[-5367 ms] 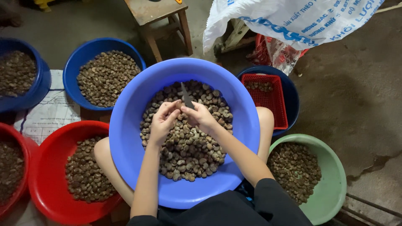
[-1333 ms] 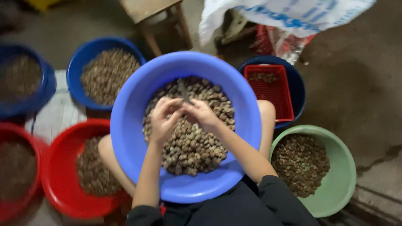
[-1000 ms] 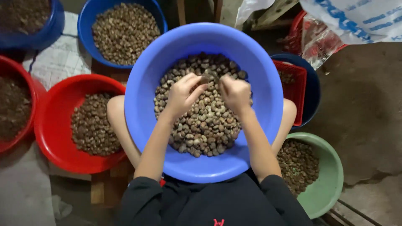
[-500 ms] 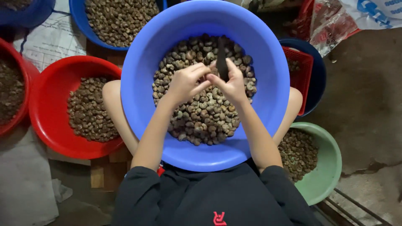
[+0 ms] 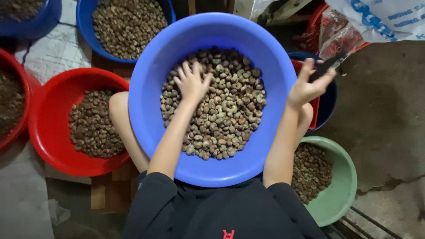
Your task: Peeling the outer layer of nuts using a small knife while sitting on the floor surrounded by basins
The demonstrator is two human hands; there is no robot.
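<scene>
A big light-blue basin rests on my lap, filled with brown cashew nuts. My left hand lies flat on the nuts near the pile's upper left, fingers spread, holding nothing I can see. My right hand is out past the basin's right rim, over the red crate, gripping a small dark knife that points up and to the right. Whether a nut is also in that hand I cannot tell.
A red basin of nuts sits at my left knee, a green basin of nuts at my right. A dark-blue basin of nuts stands at the top, another red one at far left. A white printed sack hangs top right.
My hands were together over the nuts with the knife between them. Now the right hand has swung right past the rim with the knife, and the left hand has dropped open onto the pile.
</scene>
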